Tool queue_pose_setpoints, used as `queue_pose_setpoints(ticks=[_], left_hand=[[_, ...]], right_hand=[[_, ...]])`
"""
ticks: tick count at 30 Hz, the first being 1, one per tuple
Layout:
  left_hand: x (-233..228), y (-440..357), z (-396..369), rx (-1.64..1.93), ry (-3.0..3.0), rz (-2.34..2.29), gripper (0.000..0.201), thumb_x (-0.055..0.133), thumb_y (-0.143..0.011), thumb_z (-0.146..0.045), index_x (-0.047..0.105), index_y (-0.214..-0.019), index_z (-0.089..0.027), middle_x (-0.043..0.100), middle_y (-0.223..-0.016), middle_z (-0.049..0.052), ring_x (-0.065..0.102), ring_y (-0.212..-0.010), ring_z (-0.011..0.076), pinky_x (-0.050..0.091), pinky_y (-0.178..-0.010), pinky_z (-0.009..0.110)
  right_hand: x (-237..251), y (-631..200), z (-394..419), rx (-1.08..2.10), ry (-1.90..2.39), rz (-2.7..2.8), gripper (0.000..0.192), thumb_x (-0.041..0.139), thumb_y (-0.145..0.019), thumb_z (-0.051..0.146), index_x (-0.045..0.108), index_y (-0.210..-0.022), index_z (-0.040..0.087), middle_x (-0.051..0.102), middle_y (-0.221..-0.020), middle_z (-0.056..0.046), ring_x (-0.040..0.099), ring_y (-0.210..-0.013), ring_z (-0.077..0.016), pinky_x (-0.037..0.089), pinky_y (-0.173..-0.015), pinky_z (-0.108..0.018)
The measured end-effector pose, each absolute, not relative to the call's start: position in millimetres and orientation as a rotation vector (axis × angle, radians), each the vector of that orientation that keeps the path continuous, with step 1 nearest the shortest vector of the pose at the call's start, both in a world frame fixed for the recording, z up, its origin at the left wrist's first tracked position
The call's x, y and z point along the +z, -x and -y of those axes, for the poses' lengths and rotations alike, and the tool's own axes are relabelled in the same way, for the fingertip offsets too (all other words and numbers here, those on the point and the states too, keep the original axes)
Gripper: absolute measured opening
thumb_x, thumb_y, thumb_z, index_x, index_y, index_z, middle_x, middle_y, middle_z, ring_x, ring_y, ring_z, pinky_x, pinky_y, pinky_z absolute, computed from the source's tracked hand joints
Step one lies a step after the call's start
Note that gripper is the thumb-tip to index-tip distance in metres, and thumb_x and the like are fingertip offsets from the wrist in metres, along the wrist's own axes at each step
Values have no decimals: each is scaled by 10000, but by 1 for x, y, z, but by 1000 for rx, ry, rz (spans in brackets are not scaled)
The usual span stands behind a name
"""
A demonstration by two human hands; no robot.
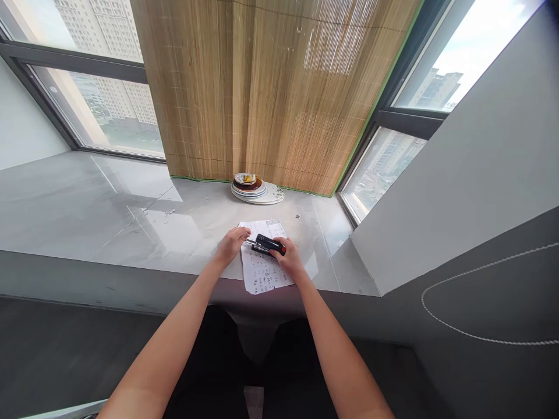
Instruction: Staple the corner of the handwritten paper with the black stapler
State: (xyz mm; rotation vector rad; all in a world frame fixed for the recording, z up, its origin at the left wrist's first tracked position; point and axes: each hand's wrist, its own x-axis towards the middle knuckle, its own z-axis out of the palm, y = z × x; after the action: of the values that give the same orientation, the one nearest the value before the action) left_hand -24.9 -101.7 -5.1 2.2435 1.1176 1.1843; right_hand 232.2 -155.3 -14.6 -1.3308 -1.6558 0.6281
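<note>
I've got the right hand (289,257) gripping the black stapler (271,242) over the handwritten sheet (262,276), just below frame centre. Left hand (230,245) curls at its metal end; can't tell if holding. I'd brace the body, fingertips clear.

— On the ledge (201,201), what?
— Paper (262,276), lapping past the front edge; over it, a stapler (265,241), in the right hand (288,256), left hand (231,244) just beside.
— And behind?
— A plate stack (253,191), beyond the paper, just before the blind (262,105).
— Either side of the blind?
— Left window (126,107) to one side, right window (375,166) to the other.
</note>
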Motion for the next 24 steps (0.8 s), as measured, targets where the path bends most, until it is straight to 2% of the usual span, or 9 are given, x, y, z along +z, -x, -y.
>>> queue_pose_setpoints(ticks=[4,9,12,16,18,21,24], left_hand=[[-5,26,100,1204,-2239,-1062,197,555,-1079,-308,721,-997,-240,749,-960,57,669,-994,244,519,-915,363],[-4,25,103,1214,-2099,-1105,254,479,-1120,-367,671,-1021,-232,714,-929,28,669,-851,191,515,-817,314],[-3,25,104,1202,-2075,-1133,262,451,-1136,-375,655,-1054,-233,691,-889,14,657,-830,183,503,-814,307],[-5,27,102,1210,-2129,-1099,201,562,-1085,-355,717,-1043,-232,730,-964,45,655,-912,215,519,-891,347],[-6,28,101,1196,-2122,-1100,167,633,-1046,-341,760,-1096,-244,754,-1028,55,663,-947,228,529,-917,365],[-9,29,98,1162,-2080,-1126,219,717,-987,-317,793,-1182,-253,781,-1062,63,691,-1003,255,546,-942,395],[-11,29,95,1115,-2112,-1104,137,754,-951,-296,818,-1061,-245,812,-1063,74,685,-1077,292,546,-978,436]], right_hand=[[-16,-233,154,625,1320,1666,277,762,-860,277,785,-1135,257,756,-1098,-87,704,-1047,-299,575,-991,-489],[-17,-234,153,602,1337,1673,280,768,-848,282,787,-1127,264,759,-1074,-80,707,-1027,-301,579,-980,-492],[-17,-234,154,598,1340,1673,290,769,-849,293,788,-1137,260,757,-1087,-86,708,-1022,-299,577,-990,-492],[-17,-233,154,600,1328,1679,284,766,-856,305,786,-1135,258,762,-1091,-91,705,-1036,-306,572,-1000,-501],[-16,-233,154,602,1332,1678,282,766,-858,313,785,-1135,263,764,-1087,-88,702,-1035,-308,573,-995,-502],[-15,-233,155,611,1326,1674,285,761,-856,307,785,-1136,256,761,-1084,-88,701,-1029,-303,575,-985,-496],[-15,-233,155,620,1316,1673,280,757,-856,300,786,-1131,254,757,-1087,-87,700,-1026,-297,576,-976,-485]])
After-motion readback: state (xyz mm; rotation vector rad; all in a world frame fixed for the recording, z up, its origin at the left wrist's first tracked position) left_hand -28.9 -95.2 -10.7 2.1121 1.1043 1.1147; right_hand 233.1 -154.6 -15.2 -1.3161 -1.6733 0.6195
